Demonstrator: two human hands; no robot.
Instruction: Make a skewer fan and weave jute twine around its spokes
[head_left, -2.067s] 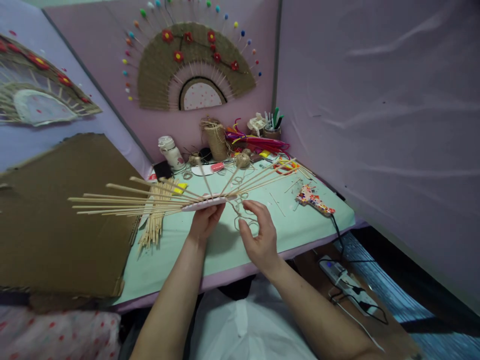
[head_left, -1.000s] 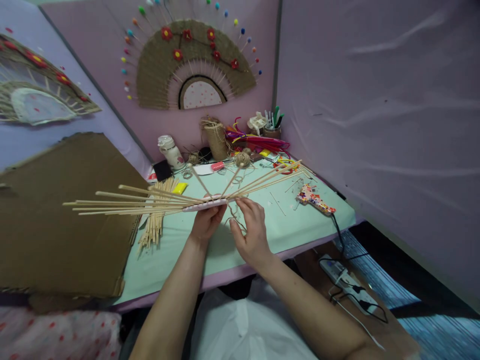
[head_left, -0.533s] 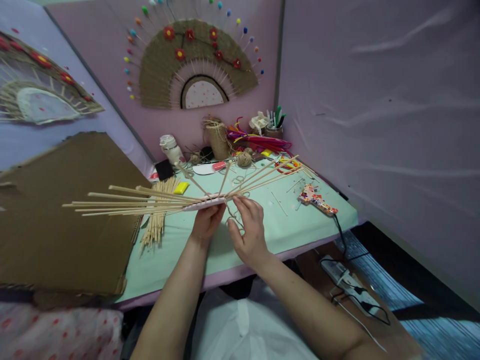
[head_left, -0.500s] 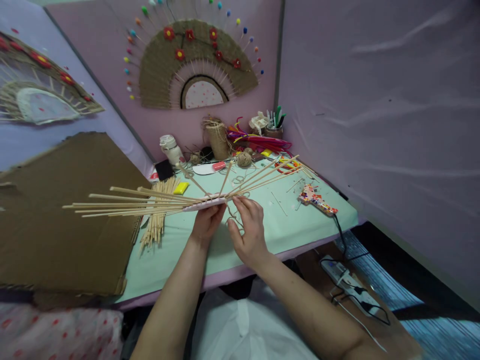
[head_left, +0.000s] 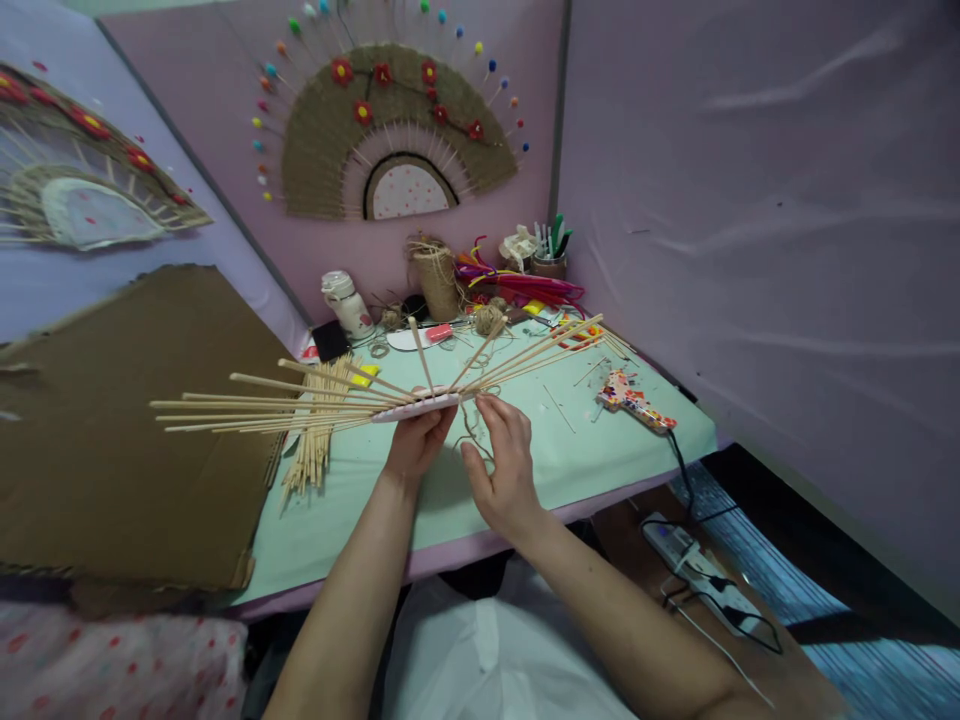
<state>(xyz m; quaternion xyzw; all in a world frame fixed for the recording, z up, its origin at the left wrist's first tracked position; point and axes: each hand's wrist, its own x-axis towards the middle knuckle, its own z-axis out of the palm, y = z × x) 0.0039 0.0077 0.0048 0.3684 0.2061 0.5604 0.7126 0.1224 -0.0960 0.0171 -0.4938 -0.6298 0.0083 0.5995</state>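
My left hand (head_left: 416,440) is closed from below on a fan frame, gripping its thin white base (head_left: 415,407) near the right end. Long wooden sticks (head_left: 277,404) radiate from this base to the left, up and to the right. Just right of the base is my right hand (head_left: 506,460), its thumb and fingers apart and the fingertips close to the right-hand sticks. A thin strand of twine (head_left: 471,430) dangles loosely between the two hands; whether the right fingers touch it is hard to see.
A bundle of sticks (head_left: 311,440) lies beside a cardboard sheet (head_left: 135,430) at left. A patterned glue gun (head_left: 634,400) with a cord rests at right. Behind are a white bottle (head_left: 346,303), a twine ball (head_left: 487,320) and a twine-wrapped pot (head_left: 435,282). A finished fan (head_left: 315,150) hangs on the wall.
The fan frame has turned slightly in my left hand, its upright sticks swinging to the right. My right hand has shifted a little to the right, its thumb and fingers still apart.
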